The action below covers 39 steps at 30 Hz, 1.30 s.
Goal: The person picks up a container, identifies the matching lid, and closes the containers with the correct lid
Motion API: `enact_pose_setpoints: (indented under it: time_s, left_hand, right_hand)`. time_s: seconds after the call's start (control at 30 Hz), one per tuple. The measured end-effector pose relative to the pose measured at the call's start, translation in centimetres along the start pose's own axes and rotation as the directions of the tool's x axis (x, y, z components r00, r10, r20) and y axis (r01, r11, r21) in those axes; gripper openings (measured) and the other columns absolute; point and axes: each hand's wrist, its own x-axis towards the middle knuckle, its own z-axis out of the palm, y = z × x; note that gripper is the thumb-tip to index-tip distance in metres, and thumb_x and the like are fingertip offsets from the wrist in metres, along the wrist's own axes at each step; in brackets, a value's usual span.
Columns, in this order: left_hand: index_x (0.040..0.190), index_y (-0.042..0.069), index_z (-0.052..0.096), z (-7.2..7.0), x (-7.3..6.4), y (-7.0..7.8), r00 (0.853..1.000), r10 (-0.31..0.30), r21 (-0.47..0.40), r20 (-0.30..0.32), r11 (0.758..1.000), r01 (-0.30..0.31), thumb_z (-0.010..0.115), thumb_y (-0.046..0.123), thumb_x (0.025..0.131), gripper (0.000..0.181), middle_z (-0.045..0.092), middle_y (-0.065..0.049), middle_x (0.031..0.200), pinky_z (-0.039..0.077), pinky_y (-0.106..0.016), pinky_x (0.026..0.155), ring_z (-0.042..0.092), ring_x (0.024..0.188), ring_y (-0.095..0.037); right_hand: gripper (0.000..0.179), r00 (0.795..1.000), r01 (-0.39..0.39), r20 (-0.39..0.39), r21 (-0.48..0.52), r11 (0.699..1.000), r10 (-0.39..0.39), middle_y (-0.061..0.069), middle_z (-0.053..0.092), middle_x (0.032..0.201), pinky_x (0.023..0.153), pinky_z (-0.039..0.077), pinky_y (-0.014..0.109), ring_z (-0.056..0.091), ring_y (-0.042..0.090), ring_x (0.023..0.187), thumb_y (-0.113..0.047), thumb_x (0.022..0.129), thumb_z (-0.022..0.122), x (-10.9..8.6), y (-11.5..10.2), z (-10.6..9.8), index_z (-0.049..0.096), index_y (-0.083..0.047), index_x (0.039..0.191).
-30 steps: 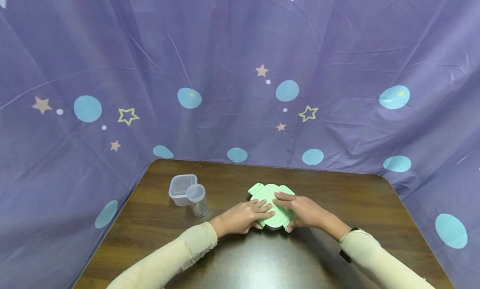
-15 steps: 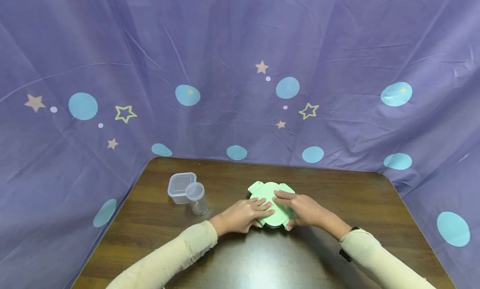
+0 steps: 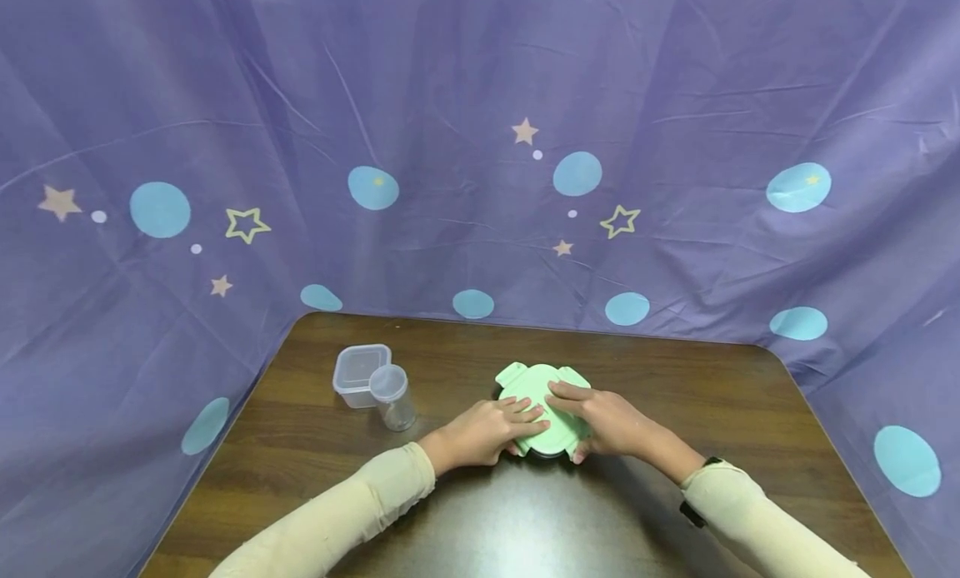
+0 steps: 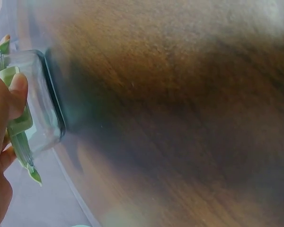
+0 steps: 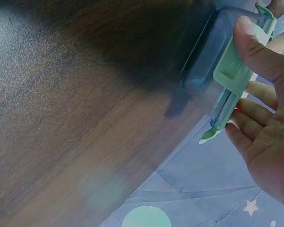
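Note:
A glass food container with a round light-green snap lid stands on the table. My left hand lies over the lid's left side with its fingers on top. In the left wrist view its thumb presses a green side latch, which is folded down along the glass. From the right, my right hand holds the lid the same way, fingers on top and thumb on another latch. At the far side two lid flaps stick outward. Both hands cover part of the lid.
Left of the hands stand a square clear plastic box with a lid and a clear lidded jar, close together. The brown wooden table ends at a purple curtain with stars and dots.
Both hands and the green-lidded container stay in place. Only the head view has tilted slightly.

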Motion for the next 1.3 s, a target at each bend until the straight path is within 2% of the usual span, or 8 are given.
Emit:
enact_pose_setpoints:
  time_s: [0.27, 0.6, 0.87, 1.13, 1.3]
  left_hand:
    - [0.146, 0.021, 0.057, -0.7, 0.3, -0.2, 1.0, 0.002, 0.06, -0.026, 0.998, 0.0, 0.082, 0.024, 0.083, 0.068, 0.061, -0.003, 0.144, 0.047, -0.033, 0.113, 0.06, 0.133, -0.021]
    - [0.144, 0.021, 0.059, -0.6, 0.4, 0.4, 0.999, -0.015, 0.034, -0.038, 0.999, 0.016, 0.082, 0.02, 0.083, 0.065, 0.062, -0.002, 0.143, 0.048, -0.031, 0.111, 0.061, 0.131, -0.02]
    - [0.141, 0.022, 0.062, -0.4, 0.5, 0.6, 0.995, -0.01, 0.05, -0.095, 0.999, 0.014, 0.083, 0.023, 0.083, 0.061, 0.065, -0.001, 0.138, 0.052, -0.03, 0.106, 0.065, 0.126, -0.018]
    - [0.142, 0.023, 0.06, -0.8, 0.9, 0.0, 0.999, -0.026, 0.025, -0.022, 0.999, 0.027, 0.081, 0.028, 0.086, 0.06, 0.064, 0.0, 0.14, 0.053, -0.03, 0.104, 0.064, 0.127, -0.017]
    - [0.141, 0.022, 0.062, -0.5, 0.6, 0.1, 0.999, -0.015, 0.005, -0.033, 1.0, 0.015, 0.082, 0.026, 0.084, 0.061, 0.065, -0.002, 0.139, 0.053, -0.03, 0.105, 0.065, 0.126, -0.017]
  right_hand:
    - [0.098, 1.0, 0.009, -0.015, -0.023, 1.0, -0.009, 0.017, 0.053, 0.152, 0.095, 0.058, 0.045, 0.058, 0.037, 0.133, -0.041, 0.059, 0.094, 0.3, 0.1, -0.6, 0.059, -0.003, 0.142]
    - [0.097, 1.0, -0.009, -0.013, 0.01, 1.0, 0.01, 0.018, 0.051, 0.153, 0.095, 0.058, 0.046, 0.058, 0.038, 0.132, -0.038, 0.06, 0.094, -0.3, 0.1, -0.3, 0.058, -0.003, 0.143]
    - [0.097, 1.0, -0.002, -0.025, 0.005, 1.0, 0.002, 0.019, 0.053, 0.151, 0.093, 0.059, 0.045, 0.062, 0.039, 0.127, -0.038, 0.058, 0.094, -0.5, 0.0, -0.3, 0.059, -0.002, 0.142]
    - [0.097, 0.999, -0.011, -0.031, 0.034, 0.999, 0.012, 0.019, 0.053, 0.151, 0.092, 0.059, 0.046, 0.06, 0.039, 0.13, -0.039, 0.059, 0.094, -0.2, 0.3, -0.1, 0.059, -0.002, 0.141]
    - [0.097, 1.0, -0.006, -0.024, 0.022, 1.0, 0.006, 0.018, 0.053, 0.151, 0.091, 0.059, 0.046, 0.062, 0.038, 0.128, -0.041, 0.059, 0.093, -0.2, 0.2, 0.3, 0.059, -0.003, 0.141]
